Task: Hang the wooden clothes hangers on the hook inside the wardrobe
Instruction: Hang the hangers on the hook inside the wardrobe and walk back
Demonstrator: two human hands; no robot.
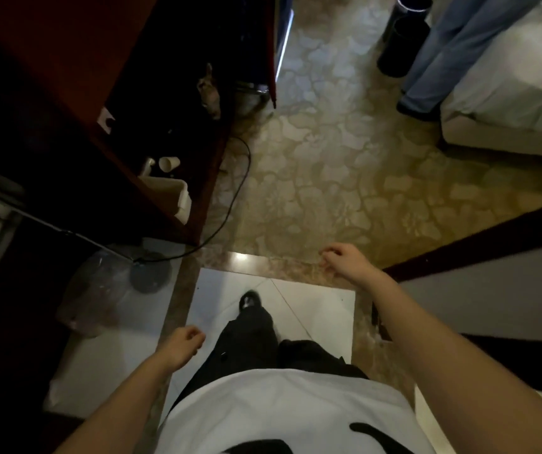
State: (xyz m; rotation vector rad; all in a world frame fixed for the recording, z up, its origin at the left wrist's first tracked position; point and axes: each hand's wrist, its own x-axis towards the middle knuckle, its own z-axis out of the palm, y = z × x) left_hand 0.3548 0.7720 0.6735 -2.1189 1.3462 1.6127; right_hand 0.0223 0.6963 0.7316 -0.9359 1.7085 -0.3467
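Note:
No wooden hanger, hook or wardrobe interior shows in the head view. My left hand (183,345) hangs low beside my left leg, fingers loosely curled, holding nothing. My right hand (345,258) is raised further forward over the edge of the patterned carpet (328,165), fingers loosely bent and also holding nothing. I look straight down at my white shirt, dark trousers and one black shoe (249,299) on a white floor tile (296,306).
A dark red wooden cabinet (76,77) fills the left, with white cups and a white box on a low shelf. A black cable (233,198) trails over the carpet. A bed corner (508,103), another person's jeans legs (443,60) and black bins (400,44) stand far right.

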